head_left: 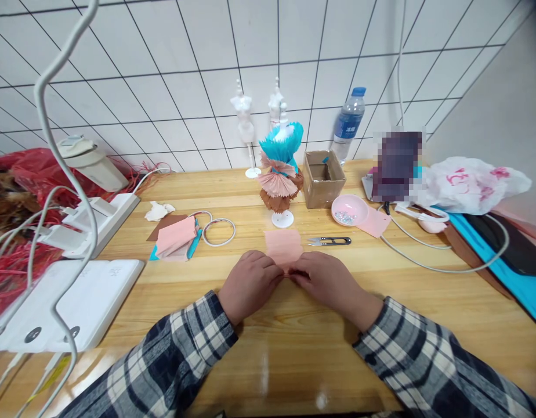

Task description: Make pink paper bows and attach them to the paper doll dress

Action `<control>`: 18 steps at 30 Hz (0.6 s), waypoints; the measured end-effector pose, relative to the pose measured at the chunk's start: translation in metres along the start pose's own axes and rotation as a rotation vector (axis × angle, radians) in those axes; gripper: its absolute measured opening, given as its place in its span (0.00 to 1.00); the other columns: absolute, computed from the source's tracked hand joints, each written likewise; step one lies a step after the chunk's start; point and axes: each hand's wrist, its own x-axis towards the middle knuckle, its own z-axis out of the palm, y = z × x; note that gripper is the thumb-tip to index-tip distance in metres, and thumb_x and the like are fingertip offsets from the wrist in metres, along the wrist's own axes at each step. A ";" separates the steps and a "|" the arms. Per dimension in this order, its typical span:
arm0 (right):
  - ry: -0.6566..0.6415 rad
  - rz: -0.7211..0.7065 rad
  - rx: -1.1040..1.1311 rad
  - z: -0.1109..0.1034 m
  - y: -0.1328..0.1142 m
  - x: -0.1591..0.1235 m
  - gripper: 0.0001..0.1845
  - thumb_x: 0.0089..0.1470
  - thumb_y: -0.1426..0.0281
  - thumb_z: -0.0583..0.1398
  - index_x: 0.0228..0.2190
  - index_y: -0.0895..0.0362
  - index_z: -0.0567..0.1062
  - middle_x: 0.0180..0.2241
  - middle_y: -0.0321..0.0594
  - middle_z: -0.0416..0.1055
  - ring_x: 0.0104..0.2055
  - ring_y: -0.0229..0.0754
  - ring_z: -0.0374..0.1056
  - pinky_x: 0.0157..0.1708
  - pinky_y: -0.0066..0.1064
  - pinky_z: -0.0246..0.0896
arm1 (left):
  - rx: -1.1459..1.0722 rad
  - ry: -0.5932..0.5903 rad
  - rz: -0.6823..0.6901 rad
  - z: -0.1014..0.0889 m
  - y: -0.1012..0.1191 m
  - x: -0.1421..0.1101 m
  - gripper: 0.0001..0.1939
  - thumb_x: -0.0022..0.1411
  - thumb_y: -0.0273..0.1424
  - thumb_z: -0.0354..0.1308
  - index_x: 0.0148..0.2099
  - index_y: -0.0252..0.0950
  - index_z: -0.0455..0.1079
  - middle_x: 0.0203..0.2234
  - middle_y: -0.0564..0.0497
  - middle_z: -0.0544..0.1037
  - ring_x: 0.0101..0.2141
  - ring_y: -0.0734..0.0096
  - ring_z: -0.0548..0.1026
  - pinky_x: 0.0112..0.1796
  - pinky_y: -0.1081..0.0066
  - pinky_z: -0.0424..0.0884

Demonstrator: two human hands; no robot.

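A small sheet of pink crepe paper (283, 245) lies flat on the wooden table in front of me. My left hand (254, 281) pinches its near edge at the left, fingers closed. At the right of the same edge my right hand (326, 284) is closed on it too, the fingertips of both hands almost meeting. The near edge looks folded, but my fingers partly hide it. Just beyond the sheet stands a small mannequin (282, 174) dressed in blue, pink and brown pleated paper. Thread snips (331, 241) lie to the right of the sheet.
Left are stacked paper pieces (176, 237), wire rings (219, 232), a power strip (100, 223) and white boxes (68, 302). Behind stand bare mannequins (244, 119), a cardboard box (323, 180) and a bottle (350, 122). A pink bowl (350, 203) holds beads; a white cable (451, 270) loops at right.
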 end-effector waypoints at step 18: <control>0.086 -0.142 -0.243 0.006 -0.002 -0.001 0.07 0.60 0.73 0.56 0.32 0.55 0.73 0.32 0.39 0.70 0.37 0.43 0.62 0.34 0.32 0.53 | -0.044 -0.017 -0.021 0.001 0.002 0.001 0.12 0.66 0.31 0.50 0.38 0.38 0.76 0.30 0.49 0.78 0.35 0.66 0.73 0.40 0.64 0.68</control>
